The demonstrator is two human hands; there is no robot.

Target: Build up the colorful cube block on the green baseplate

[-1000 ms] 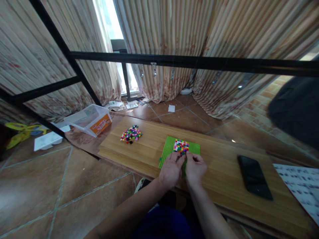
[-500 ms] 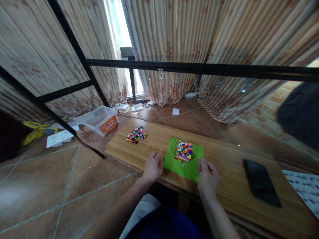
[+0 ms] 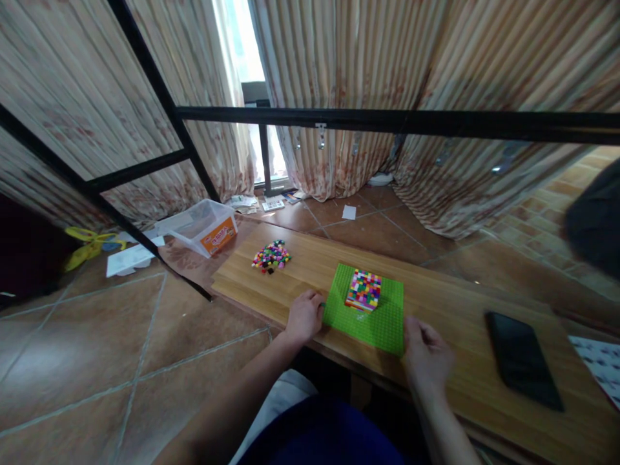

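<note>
A green board lies flat on the wooden table, close to the edge nearest the person, with a low block of small bricks standing on it. The block sits in the far half of the board, roughly midway between its left and right sides, and its top is a patchwork of red, yellow, pink, white, purple and green; bare studs surround it. The left hand rests at the board's left edge with its fingers curled inward and the thumb close to the index finger, leaving little gap. The right hand is at the opposite edge, near the close right corner, its thumb and index finger drawn nearly together and the other fingers bent. Both hands are blurred and small here, so I cannot tell whether either one grips the board or has a brick between its fingertips. Neither hand is on the block. Farther left on the table is a loose pile of coloured bricks, well apart from the board, with a few dark ones at its near side. A black phone lies to the right of the right hand, and beyond it a printed sheet reaches out of view. Past the table's left end stands a clear plastic box with an orange label.
</note>
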